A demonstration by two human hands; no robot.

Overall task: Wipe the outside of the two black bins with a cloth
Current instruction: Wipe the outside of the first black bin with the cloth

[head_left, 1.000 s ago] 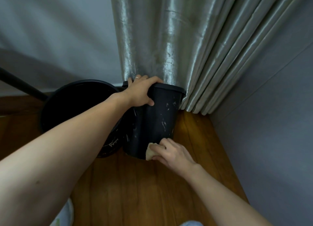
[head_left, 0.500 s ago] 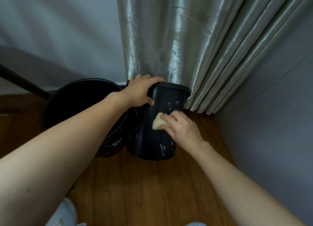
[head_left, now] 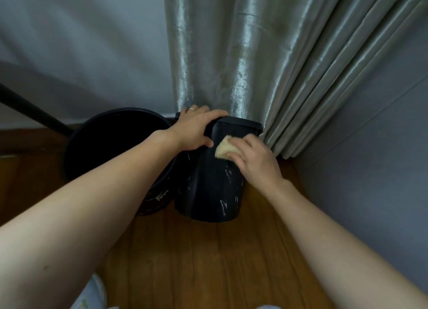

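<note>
Fingers of the left hand [head_left: 195,129] curled over the near rim of the smaller black bin [head_left: 208,188], thumb low on its outer wall, a ring showing on one finger, the forearm reaching in from the lower left. The right hand [head_left: 256,160] lay flat against the upper wall of that bin just under the rim, its fingers pressing a small yellowish cloth [head_left: 224,147] to the plastic; the cloth peeked out beyond the fingertips, just beside the left thumb. The right forearm came in from the lower right.

That bin stood upright on the wooden floor [head_left: 208,262], pale streaks marking its side. The larger black bin [head_left: 115,144] stood touching it on the left, its open mouth toward the camera, partly hidden by the left forearm. A silvery pleated curtain [head_left: 243,53] hung directly behind the smaller bin, its folds touching the far rim. A dark pole [head_left: 32,110] slanted in from the left edge. A grey wall [head_left: 370,158] closed the right side. A light shoe [head_left: 92,294] showed at the bottom edge of the floor.
</note>
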